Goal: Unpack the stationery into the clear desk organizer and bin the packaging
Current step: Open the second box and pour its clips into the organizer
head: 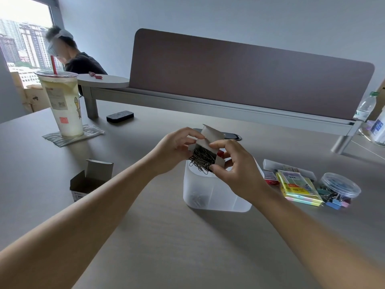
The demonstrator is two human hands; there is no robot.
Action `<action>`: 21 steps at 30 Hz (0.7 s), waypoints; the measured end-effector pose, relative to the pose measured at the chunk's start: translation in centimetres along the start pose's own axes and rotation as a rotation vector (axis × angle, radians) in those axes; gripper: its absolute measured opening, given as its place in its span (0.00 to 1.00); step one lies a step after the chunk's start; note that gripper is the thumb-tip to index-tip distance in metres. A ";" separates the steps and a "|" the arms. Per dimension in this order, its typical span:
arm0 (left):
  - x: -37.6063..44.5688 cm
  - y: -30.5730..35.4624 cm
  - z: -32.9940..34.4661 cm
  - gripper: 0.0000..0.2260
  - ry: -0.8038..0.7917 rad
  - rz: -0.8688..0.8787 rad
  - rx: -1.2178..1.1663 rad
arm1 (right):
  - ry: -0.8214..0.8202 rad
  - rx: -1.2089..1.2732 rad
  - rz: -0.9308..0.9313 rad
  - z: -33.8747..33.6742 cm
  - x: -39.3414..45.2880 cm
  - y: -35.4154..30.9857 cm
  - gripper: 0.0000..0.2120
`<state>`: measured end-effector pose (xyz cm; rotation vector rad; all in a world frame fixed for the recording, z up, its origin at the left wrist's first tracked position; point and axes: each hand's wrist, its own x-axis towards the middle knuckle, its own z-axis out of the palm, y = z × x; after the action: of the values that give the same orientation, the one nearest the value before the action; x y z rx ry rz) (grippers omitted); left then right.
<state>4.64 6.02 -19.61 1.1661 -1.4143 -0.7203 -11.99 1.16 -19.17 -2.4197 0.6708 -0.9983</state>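
A small cardboard box [210,136] with its flaps open is held above the clear desk organizer [214,192], tilted toward me. A tangle of dark paper clips [202,159] spills from its mouth, the lowest ones hanging at the organizer's rim. My left hand [175,147] grips the box's left side and my right hand [235,163] pinches its right flap. A few pale items lie at the bottom of the organizer's left compartment. An empty open cardboard box [89,180] stands on the desk to the left.
To the right lie a pack of coloured sticky notes [298,187], a round clear tub of binder clips [340,187], loose binder clips and a long white box [289,166]. An iced drink cup [62,103] and a black eraser [120,116] stand at the back left. A person sits behind the divider.
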 end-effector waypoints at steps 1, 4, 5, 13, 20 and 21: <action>0.0 0.0 0.0 0.15 0.000 -0.002 -0.001 | 0.003 0.005 -0.001 0.0 0.0 0.0 0.18; 0.1 0.0 0.1 0.15 -0.005 0.006 0.000 | 0.007 0.018 -0.002 0.0 0.0 0.1 0.18; 0.2 -0.1 0.0 0.16 -0.005 0.014 0.007 | 0.009 0.020 -0.003 0.0 0.0 0.1 0.18; 0.3 -0.2 -0.3 0.21 -0.012 -0.001 0.019 | -0.010 -0.023 -0.013 0.2 -0.1 -0.2 0.19; 0.3 -0.2 -0.2 0.17 0.016 0.007 -0.016 | -0.029 -0.010 -0.022 -0.3 0.1 -0.1 0.21; 0.4 -0.3 -0.3 0.18 0.016 0.008 -0.025 | -0.031 0.000 -0.022 -0.4 0.1 0.0 0.21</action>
<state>5.00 5.64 -19.71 1.1435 -1.3922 -0.7192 -12.16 1.03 -18.84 -2.4425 0.6349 -0.9677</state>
